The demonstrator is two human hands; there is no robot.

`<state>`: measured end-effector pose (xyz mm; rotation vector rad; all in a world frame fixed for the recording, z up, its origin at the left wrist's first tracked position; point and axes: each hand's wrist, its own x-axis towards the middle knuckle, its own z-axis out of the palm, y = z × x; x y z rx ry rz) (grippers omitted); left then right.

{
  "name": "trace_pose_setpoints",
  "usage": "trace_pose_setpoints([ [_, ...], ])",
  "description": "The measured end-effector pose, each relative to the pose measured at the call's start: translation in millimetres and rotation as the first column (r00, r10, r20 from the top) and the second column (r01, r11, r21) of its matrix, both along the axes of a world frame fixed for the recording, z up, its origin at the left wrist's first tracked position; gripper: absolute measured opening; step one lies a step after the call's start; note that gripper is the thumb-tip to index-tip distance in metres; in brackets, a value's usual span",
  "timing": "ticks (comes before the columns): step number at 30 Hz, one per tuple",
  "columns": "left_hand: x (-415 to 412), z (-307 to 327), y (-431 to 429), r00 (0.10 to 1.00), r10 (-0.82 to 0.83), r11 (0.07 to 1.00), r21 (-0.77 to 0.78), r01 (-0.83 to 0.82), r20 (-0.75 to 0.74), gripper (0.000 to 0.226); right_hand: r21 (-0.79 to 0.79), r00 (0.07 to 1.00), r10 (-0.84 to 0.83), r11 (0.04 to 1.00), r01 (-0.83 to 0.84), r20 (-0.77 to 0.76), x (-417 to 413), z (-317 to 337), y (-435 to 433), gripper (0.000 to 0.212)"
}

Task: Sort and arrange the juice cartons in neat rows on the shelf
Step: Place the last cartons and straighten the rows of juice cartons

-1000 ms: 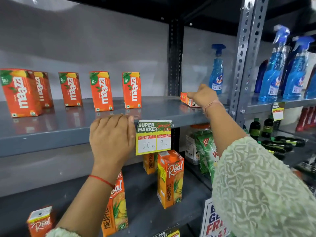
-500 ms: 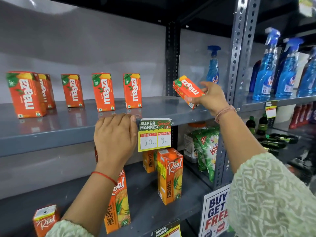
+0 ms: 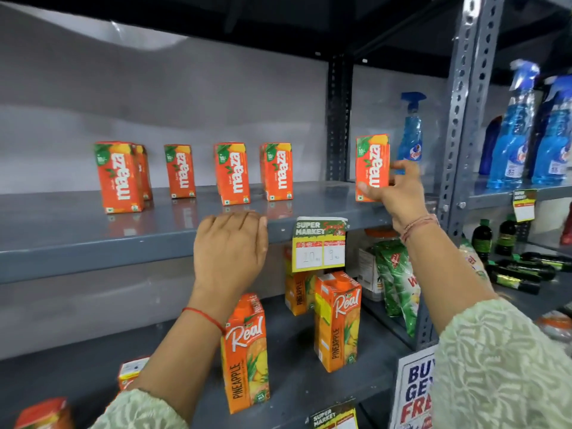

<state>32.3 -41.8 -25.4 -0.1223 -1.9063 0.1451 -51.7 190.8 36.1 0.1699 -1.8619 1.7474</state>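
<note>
The right hand [image 3: 399,196] fingers [image 3: 402,165] clasp an upright orange carton [image 3: 371,167] at the grey metal shelf's [image 3: 93,243] right end. The left hand [image 3: 230,246] rests flat, fingers loose, on the shelf's front edge.

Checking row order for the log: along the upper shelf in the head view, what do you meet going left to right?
Front-left Maaza carton → second Maaza carton → third Maaza carton → fourth Maaza carton → Maaza carton in the right hand's grip → right hand → blue spray bottle.
</note>
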Motion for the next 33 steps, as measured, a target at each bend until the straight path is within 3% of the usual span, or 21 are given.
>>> trace_pose_setpoints([
  [5,31.3,-1.6,-65.6,0.993,0.106,0.994,0.026,-0.104,-0.059,0.036,-0.021,0.958,0.288,0.958,-0.288,0.008,29.4,22.5,-81.2,0.055],
  [8,51.5,0.1,-104.5,0.984,0.173,0.983,0.076,-0.169,-0.049,0.04,0.086,0.908,0.417,0.905,-0.418,0.021,45.3,32.8,-140.8,0.053],
  [13,77.6,2.4,-154.1,0.968,0.238,0.969,0.083,-0.232,-0.078,0.044,0.503,0.955,0.291,0.818,-0.278,0.054,51.2,38.6,-221.7,0.054],
  [17,79.4,-1.0,-164.2,0.979,0.199,0.979,0.055,-0.196,-0.054,0.056,0.665,0.975,0.166,0.712,-0.224,0.151,42.9,42.3,-252.9,0.064],
  [28,81.6,0.5,-158.9,0.988,0.148,0.985,0.098,-0.144,-0.038,0.071,0.695,0.963,0.059,0.68,-0.231,0.263,43.4,42.0,-261.8,0.06],
  [33,82.6,0.7,-158.1,0.989,0.145,0.983,0.115,-0.142,-0.018,0.073,0.659,0.952,0.06,0.708,-0.253,0.301,42.3,39.7,-261.0,0.045],
])
